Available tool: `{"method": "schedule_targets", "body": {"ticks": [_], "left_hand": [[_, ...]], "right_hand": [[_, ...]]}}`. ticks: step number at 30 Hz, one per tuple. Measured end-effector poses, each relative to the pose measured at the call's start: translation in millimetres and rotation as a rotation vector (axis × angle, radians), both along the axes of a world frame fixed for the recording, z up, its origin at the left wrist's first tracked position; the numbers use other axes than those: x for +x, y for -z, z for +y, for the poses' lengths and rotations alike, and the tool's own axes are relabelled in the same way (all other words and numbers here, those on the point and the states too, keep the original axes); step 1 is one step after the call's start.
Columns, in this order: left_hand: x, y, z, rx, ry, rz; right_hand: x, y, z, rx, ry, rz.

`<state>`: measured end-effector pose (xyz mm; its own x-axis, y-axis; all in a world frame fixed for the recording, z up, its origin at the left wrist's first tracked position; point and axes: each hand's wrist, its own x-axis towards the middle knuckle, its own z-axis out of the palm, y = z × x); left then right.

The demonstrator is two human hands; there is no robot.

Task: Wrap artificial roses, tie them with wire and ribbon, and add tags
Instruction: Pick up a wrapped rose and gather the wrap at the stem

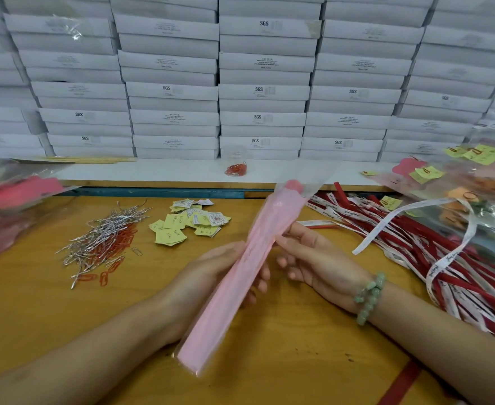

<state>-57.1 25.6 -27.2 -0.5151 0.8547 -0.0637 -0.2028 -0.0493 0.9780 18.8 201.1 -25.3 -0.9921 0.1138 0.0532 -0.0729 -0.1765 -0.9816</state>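
Note:
A long pink paper wrap in a clear sleeve [249,267] slants from near me up to the right, with a pink rose head [293,186] showing at its top. My left hand [211,276] grips its middle from the left, fingers curled round behind it. On the right side my right hand [313,255], with a green bead bracelet at the wrist, holds the wrap between thumb and fingers. Silver wire ties [105,235] lie in a heap at the left. Yellow and white tags [190,222] sit behind the wrap. Red and white ribbons [415,247] spread at the right.
Orange paper clips [114,252] lie under and beside the wire ties, more in a clear cup [236,166] on the white shelf. Wrapped flowers in plastic lie at the left [9,206] and right [468,182]. Stacked white boxes [263,92] wall the back of the wooden table [50,311].

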Motion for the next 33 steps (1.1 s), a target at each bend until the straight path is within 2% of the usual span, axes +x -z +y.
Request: {"method": "schedule_targets", "body": {"ticks": [3, 9, 14, 23, 33], "left_hand": [[1.5, -5.8, -2.4, 0.138, 0.076, -0.197], [0.8, -1.4, -2.5, 0.214, 0.217, -0.287], [-4.1, 2.7, -3.5, 0.224, 0.236, -0.239], [-0.9, -0.5, -3.1, 0.226, 0.130, -0.204], [-1.7, 7.2, 0.0, 0.224, 0.114, -0.053]], "right_hand": [[1.5, -0.4, 0.5, 0.026, -0.029, 0.012], [2.3, 0.2, 0.3, 0.082, -0.059, 0.015], [3.4, -0.3, 0.2, 0.103, -0.075, 0.017], [5.5, -3.7, 3.2, 0.065, -0.103, 0.005], [6.0, -1.1, 4.0, 0.090, -0.131, 0.044]]}}
